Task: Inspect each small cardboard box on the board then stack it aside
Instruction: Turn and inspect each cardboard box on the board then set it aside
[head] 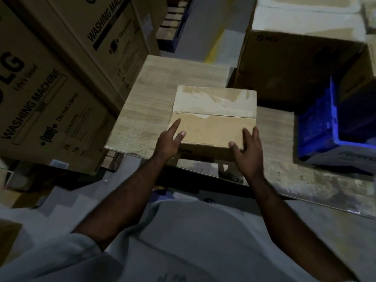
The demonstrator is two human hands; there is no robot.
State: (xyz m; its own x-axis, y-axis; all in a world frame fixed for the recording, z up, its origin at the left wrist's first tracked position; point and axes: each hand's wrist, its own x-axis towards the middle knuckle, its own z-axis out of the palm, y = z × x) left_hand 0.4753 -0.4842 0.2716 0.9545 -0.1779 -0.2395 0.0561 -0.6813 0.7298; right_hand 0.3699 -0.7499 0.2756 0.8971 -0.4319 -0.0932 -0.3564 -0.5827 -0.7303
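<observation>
Head view: small cardboard box lies flat on the wooden board near its front edge, left hand and right hand flanking its near corners, fingers straight and spread, likely bracing to lift it for inspection

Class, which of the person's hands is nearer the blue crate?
Right. The right hand rests on the small cardboard box at its near right corner, left of the blue crate; the left hand is at the near left corner, farther left.
</observation>
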